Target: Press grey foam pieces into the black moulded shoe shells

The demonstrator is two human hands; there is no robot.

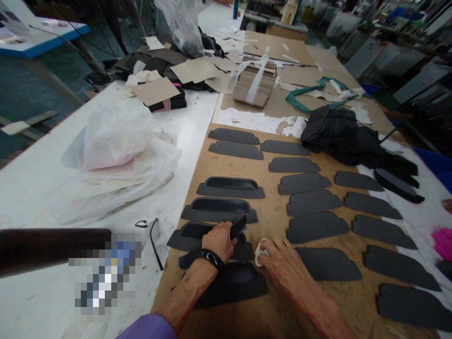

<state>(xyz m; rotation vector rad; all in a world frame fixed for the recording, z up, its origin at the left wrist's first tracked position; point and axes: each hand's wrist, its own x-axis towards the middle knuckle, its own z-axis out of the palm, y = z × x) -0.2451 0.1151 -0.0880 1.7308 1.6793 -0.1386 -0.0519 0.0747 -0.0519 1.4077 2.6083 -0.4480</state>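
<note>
My left hand (219,240), with a black band on the wrist, is closed around a dark strip (238,227) whose end sticks up past the fingers. The strip's full shape is hidden by the hand. Under and around it lie dark grey flat pieces, some with a raised black curved part on top, such as the tray-like piece (221,207) just beyond. To the right, my right hand (280,258) is curled low over the board, gripping a small white cloth-like wad (261,253) at the fingertips. A flat grey panel (326,263) lies beside this hand.
Rows of grey panels (314,202) cover the brown board (233,167). A black stack (332,127) sits at far right, a tied cardboard bundle (254,84) at the back. Plastic bags (116,141) and eyeglasses (154,242) lie on the white table at left.
</note>
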